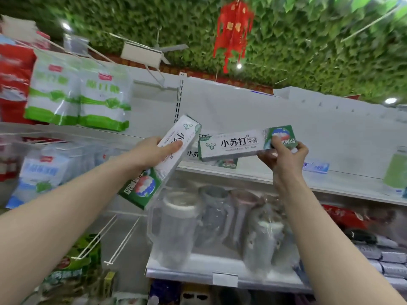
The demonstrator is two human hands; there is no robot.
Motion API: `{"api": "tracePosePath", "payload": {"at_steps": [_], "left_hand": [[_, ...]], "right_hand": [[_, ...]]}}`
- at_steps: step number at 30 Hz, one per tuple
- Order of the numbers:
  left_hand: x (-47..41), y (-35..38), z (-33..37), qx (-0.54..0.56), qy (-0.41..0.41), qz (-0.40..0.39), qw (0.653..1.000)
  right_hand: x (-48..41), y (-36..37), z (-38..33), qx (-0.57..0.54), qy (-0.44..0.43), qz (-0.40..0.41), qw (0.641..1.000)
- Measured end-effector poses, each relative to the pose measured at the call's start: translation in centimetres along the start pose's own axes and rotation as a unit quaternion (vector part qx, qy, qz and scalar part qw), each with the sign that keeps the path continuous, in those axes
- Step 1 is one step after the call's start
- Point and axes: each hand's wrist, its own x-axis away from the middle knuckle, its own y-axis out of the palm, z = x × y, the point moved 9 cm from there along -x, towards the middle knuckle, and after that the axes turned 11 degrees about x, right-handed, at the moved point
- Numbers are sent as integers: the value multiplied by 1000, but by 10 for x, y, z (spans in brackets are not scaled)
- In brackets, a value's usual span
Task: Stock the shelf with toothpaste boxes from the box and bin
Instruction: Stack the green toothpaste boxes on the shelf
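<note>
While both arms are stretched up toward the white shelf [341, 183], each hand holds one toothpaste box. Far to the left, white and green bags [77, 93] hang in a row, and blue and white bags [37, 172] hang under them. Next comes the left hand [152, 150]. Its fingers are curled round a toothpaste box [164, 168], with the thumb lying on the front. This box is tilted. Its white end points up and to the right, and its green end points down and to the left. It is in the air in front of the shelf and does not touch it.

Just behind the two held boxes, a few more toothpaste boxes [228, 164] lie stacked on the shelf. To the right, the right hand [284, 155] pinches the green end of a second toothpaste box [237, 144], thumb on the front and fingers under it. This box lies almost flat, with its big black letters facing the person. It sits just in front of the stacked boxes, above the shelf edge.

Under the shelf stand see-through jugs [176, 223] wrapped in plastic. A blue price tag [317, 167] sits on the shelf farther right, and a green pack [396, 172] stands at the far right. High above hangs a red lantern [233, 34] among green leaves [319, 51].
</note>
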Motion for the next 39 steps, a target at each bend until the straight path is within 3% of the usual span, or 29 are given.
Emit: {"api": "tracePosePath", "payload": {"at_steps": [4, 13, 19, 25, 33, 35, 37, 39], "left_hand": [[-16, 7, -13, 37, -27, 16, 999], [-47, 12, -26, 32, -33, 88, 995], [-56, 11, -28, 15, -19, 104, 994], [-63, 20, -28, 7, -13, 82, 996], [-59, 43, -24, 17, -6, 34, 999], [-56, 47, -21, 2, 1, 22, 1000], [-53, 50, -17, -20, 14, 5, 1000], [-52, 52, -14, -15, 16, 6, 1000]], "right_hand": [[-32, 19, 21, -38, 20, -29, 999], [-88, 59, 80, 4, 52, -95, 994], [-110, 56, 103, 183, -6, -91, 979], [-117, 71, 117, 379, -22, -66, 923], [-101, 99, 115, 545, -42, -129, 827], [-96, 94, 106, 583, -75, -91, 804], [-80, 87, 79, 562, -139, -36, 815], [-63, 87, 60, 460, -176, -38, 870]]}}
